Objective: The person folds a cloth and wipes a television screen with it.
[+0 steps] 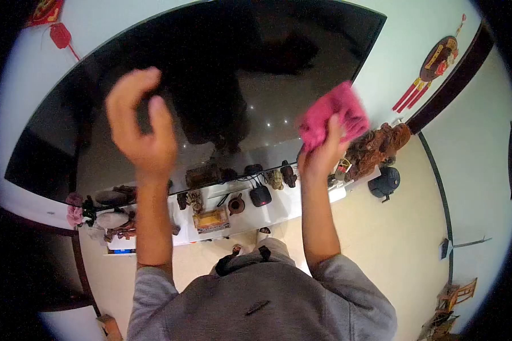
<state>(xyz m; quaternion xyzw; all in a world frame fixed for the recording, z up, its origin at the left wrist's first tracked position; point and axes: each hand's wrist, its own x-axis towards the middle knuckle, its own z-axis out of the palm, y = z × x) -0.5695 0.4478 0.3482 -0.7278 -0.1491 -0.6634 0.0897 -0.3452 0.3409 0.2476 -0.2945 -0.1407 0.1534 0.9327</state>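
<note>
A folded pink cloth (337, 113) is held up in my right hand (323, 149), with the thumb pressed on its near side. My left hand (140, 122) is raised at the left, its fingers curved and the thumb apart from them, and nothing shows between them. Behind both hands spreads a large black television screen (222, 74), which mirrors a dark figure and several small lights. The cloth overlaps the screen's right part in view; whether it touches the glass I cannot tell.
Below the screen runs a white cabinet (279, 211) bearing a small black box (260, 195), a brown teapot (236, 203), a yellow box (211, 221) and figurines. A large brown carving (378, 149) stands at its right end. Red-tasselled decoration (438, 59) hangs on the wall.
</note>
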